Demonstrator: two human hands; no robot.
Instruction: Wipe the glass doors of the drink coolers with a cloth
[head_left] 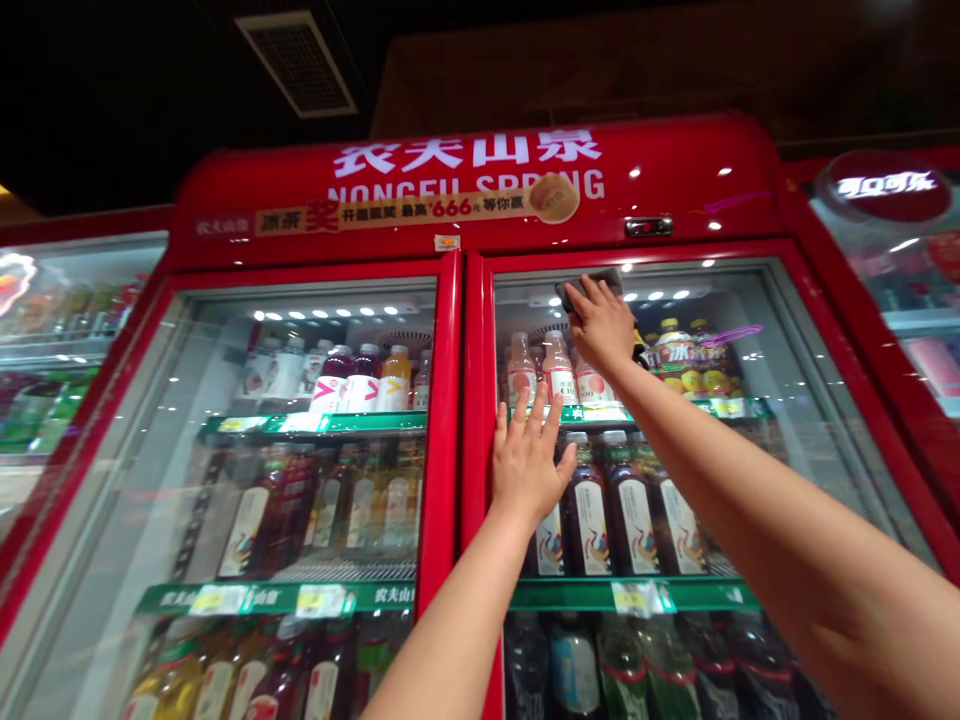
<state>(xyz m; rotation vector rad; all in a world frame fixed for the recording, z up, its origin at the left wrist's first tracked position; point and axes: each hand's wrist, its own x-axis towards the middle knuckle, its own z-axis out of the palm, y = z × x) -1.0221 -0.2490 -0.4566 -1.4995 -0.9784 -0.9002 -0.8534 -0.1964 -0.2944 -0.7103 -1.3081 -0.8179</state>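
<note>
A red two-door drinks fridge (450, 400) fills the view, its shelves full of bottles. My left hand (527, 460) lies flat with fingers spread on the glass of the right door (757, 330), close to its left frame. Higher up, my right hand (600, 325) presses a dark grey cloth (585, 286) against the top of that same glass; the fingers lie over the cloth. Behind the glass near my hands stand pink and dark bottles (559, 370).
The left door (315, 440) is closed, with several bottles on green-edged shelves. Another fridge (892, 260) with a round logo stands at the right, and a glass-fronted cooler (60, 340) at the left. A ceiling vent (296, 62) is overhead.
</note>
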